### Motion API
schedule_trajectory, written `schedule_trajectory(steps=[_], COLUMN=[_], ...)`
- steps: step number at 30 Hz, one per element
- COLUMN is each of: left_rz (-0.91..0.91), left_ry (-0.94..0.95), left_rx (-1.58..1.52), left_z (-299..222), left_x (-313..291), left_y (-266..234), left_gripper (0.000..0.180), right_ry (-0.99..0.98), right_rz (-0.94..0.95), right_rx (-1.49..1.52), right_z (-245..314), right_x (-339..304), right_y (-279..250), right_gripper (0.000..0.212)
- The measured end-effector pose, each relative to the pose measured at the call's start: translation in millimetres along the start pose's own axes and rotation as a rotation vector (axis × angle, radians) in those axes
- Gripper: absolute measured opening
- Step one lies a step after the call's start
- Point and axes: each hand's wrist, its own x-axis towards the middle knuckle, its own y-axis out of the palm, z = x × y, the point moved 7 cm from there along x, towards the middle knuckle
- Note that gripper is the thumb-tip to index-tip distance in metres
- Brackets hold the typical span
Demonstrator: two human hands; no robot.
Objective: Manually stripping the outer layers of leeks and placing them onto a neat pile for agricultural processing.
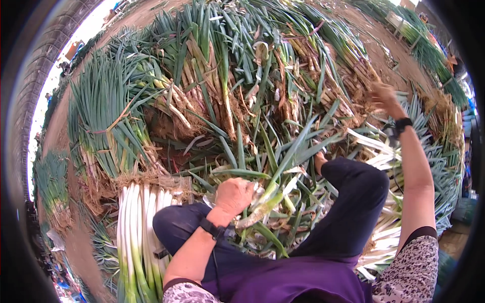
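My left hand [235, 196] is closed in a fist above my lap, a dark band on its wrist. Pale scraps show at its fingertips, but what it grips, if anything, is hidden. Just below and beside it lies a loose green onion piece [258, 211] with torn leaves. My right hand [385, 98] is stretched far forward to the right, close to the root ends of a green onion bundle [361, 70]. Its fingers are smeared, so I cannot make out whether they touch the roots. Peeled white-stemmed green onions [135, 217] lie in a row beside my left knee.
Untrimmed green onion bundles [202, 60] lie in an arc before me; one bundle [108, 111] sits left. Stripped leaves [303, 202] cover the ground between my legs. More white stems [386, 232] lie beneath my right arm. Bare soil [83, 247] shows at left.
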Motion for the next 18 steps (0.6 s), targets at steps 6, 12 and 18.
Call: schedule_trajectory(steps=[6, 12, 18], left_rz=[0.004, 0.028, 0.036], left_ry=[0.265, 0.214, 0.033], left_rx=[0.005, -0.344, -0.229], left_z=[-30.8, -18.4, 9.7], left_x=[5.5, 5.5, -7.2], left_y=[-18.0, -52.3, -61.3], left_gripper=[0.034, 0.026, 0.039], right_ry=[0.143, 0.092, 0.200], right_rz=[0.665, 0.487, 0.529], right_rx=[-0.216, -0.419, -0.278], right_z=[-38.9, -231.7, -200.0], right_x=[14.6, 78.4, 4.3], right_y=[375.5, 548.2, 588.6], right_gripper=[0.036, 0.037, 0.017])
